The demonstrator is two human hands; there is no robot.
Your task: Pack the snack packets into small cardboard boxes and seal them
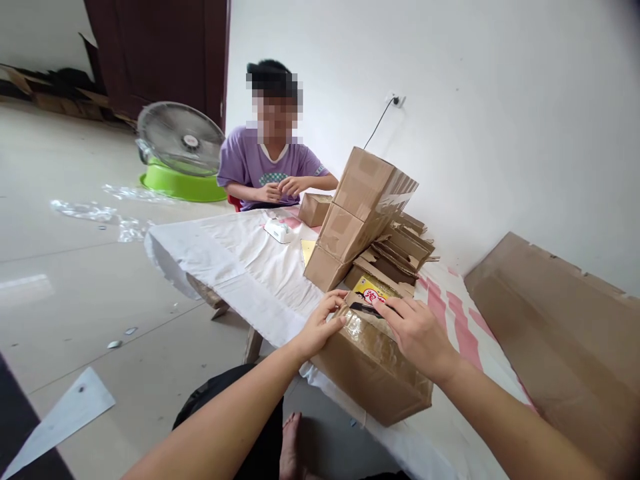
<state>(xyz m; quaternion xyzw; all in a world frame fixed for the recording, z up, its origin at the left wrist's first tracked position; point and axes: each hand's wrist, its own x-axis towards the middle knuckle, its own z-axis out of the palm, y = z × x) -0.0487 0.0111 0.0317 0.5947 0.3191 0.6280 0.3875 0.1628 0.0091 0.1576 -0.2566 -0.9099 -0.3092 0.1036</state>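
A taped brown cardboard box (373, 373) sits at the near edge of the cloth-covered table (240, 260). My left hand (320, 327) grips the box's top left corner, fingers curled over the flap. My right hand (417, 333) rests on the box top, fingers stretched flat toward the opening. A yellow and red packet (369, 292) shows just beyond the flap, partly hidden by my fingers.
A leaning stack of closed cartons (357, 213) and flattened cardboard (405, 250) stands behind the box. A person in a purple shirt (265, 167) sits at the far end with hands together. A white tape dispenser (279, 231), a fan (181, 140), a green basin (183, 188) and a large cardboard sheet (560, 333) are around.
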